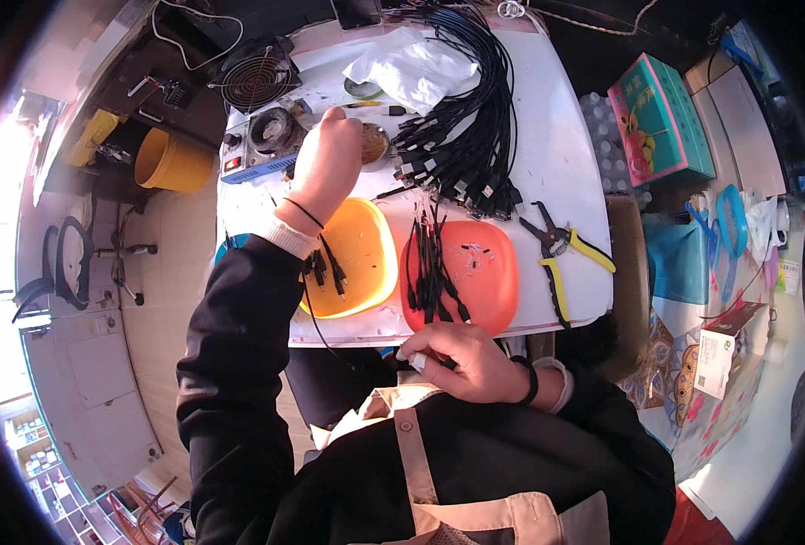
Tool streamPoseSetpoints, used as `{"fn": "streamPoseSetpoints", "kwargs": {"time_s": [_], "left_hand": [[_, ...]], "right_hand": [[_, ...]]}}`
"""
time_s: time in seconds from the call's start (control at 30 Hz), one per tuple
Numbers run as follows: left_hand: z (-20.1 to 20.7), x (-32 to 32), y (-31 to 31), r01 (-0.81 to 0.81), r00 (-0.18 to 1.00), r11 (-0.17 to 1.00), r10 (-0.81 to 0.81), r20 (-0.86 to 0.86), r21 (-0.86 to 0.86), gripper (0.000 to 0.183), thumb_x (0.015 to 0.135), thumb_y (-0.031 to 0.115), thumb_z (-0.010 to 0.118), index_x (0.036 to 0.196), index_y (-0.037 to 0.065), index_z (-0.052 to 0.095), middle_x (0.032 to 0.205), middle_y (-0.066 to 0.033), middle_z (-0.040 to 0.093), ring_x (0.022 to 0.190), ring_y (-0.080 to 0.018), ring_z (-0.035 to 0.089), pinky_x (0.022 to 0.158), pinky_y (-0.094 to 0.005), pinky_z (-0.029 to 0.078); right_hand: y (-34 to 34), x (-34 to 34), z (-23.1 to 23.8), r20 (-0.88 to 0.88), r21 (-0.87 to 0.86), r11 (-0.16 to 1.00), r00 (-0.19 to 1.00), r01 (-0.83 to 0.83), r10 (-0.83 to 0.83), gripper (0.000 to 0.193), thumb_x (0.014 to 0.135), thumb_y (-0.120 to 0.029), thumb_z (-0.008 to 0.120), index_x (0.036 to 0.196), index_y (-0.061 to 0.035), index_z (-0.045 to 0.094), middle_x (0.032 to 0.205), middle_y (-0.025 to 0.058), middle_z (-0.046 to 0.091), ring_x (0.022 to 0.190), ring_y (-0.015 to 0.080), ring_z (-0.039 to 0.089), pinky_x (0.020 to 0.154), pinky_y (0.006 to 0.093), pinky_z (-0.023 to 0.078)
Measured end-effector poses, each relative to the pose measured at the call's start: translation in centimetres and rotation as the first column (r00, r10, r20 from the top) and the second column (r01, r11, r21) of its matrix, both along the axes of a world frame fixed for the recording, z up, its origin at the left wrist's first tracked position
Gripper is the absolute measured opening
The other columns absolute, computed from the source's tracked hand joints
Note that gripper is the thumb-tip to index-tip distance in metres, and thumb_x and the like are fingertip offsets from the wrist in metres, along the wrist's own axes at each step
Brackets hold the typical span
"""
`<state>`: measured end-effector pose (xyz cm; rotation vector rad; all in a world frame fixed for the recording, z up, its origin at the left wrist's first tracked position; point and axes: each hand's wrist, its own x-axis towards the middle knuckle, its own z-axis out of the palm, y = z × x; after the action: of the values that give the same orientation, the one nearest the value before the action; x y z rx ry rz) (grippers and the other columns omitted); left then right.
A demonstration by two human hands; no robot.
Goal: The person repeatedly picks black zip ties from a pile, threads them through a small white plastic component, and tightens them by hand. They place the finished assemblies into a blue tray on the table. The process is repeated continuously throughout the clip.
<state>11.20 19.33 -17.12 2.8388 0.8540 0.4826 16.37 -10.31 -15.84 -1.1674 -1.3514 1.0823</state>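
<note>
My left hand (326,163) reaches out over the white table (561,136), closed around a thin tool with its tip at a small round tin (374,143). My right hand (462,359) rests at the table's near edge, pinching a short black cable with a pale connector end. Just beyond it an orange-red tray (484,272) holds several short black cables. A yellow-orange bowl (366,250) beside it holds a few more. A big bundle of black cables (466,118) with connectors lies further back.
Yellow-handled wire strippers (561,254) lie right of the trays. A grey soldering station (262,141) and a small black fan (257,77) stand at the far left. A crumpled white cloth (412,68) lies at the back. A teal box (661,118) sits to the right, a yellow bucket (171,162) on the floor.
</note>
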Motion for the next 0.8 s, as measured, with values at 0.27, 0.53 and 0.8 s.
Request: {"fn": "streamPoseSetpoints", "kwargs": {"time_s": [0.27,0.53,0.8], "left_hand": [[-0.7,0.8,0.0,-0.033,0.999,0.999,0.034,-0.029,0.019,0.01,0.078,0.008,0.064,0.079,-0.002,0.065,0.085,-0.0192,0.059,0.08,-0.0377,0.06,0.074,-0.0436,0.05],[3.2,-2.1,-0.7,0.088,0.971,0.996,-0.084,0.224,-0.01,0.009,0.077,0.007,0.068,0.081,-0.001,0.068,0.076,-0.0154,0.061,0.073,-0.033,0.061,0.067,-0.038,0.05],[6.9,-8.3,0.2,-0.064,0.94,0.995,0.086,0.33,-0.079,0.007,0.079,0.004,0.067,0.082,-0.001,0.065,0.076,-0.0131,0.061,0.07,-0.0295,0.062,0.065,-0.0354,0.05]], "right_hand": [[0.1,0.0,0.2,0.051,0.002,1.0,0.998,-0.022,0.022,0.016,0.087,-0.005,0.059,0.102,-0.0016,0.059,0.094,0.0117,0.064,0.085,0.0273,0.064,0.074,0.0364,0.05],[-0.6,-0.1,0.8,0.079,-0.034,0.999,0.997,-0.011,0.014,0.018,0.085,-0.004,0.058,0.103,-0.002,0.059,0.089,0.0121,0.063,0.08,0.0279,0.064,0.072,0.0362,0.05],[-0.7,-1.5,0.7,0.05,-0.002,1.0,0.999,-0.014,0.014,0.02,0.082,-0.001,0.058,0.102,-0.0028,0.061,0.077,0.0055,0.057,0.063,0.0143,0.053,0.061,0.0268,0.044]]}}
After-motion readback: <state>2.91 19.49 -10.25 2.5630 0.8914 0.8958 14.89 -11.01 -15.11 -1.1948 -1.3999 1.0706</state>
